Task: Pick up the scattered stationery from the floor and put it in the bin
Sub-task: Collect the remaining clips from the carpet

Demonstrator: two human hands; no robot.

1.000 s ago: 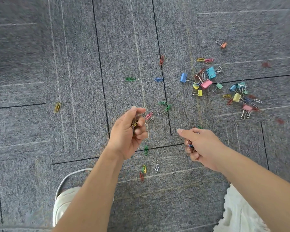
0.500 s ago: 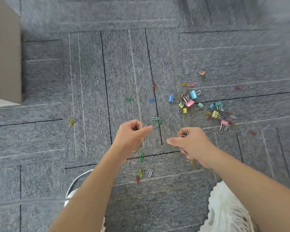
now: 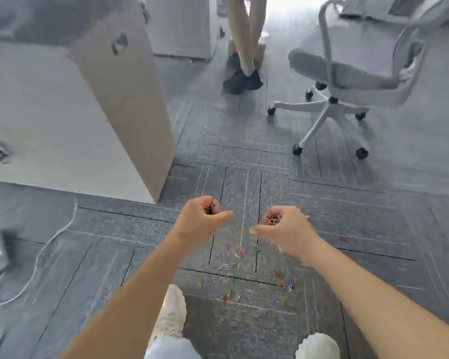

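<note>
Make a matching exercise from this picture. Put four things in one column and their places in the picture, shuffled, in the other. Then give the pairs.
Things:
1. office chair
2. white cable
3. paper clips
4. dark shoes

Places:
A. looped along the far left
B. top middle, on another person's feet
C. upper right
D. scattered low in the middle

Pairs: 1-C, 2-A, 3-D, 4-B
</note>
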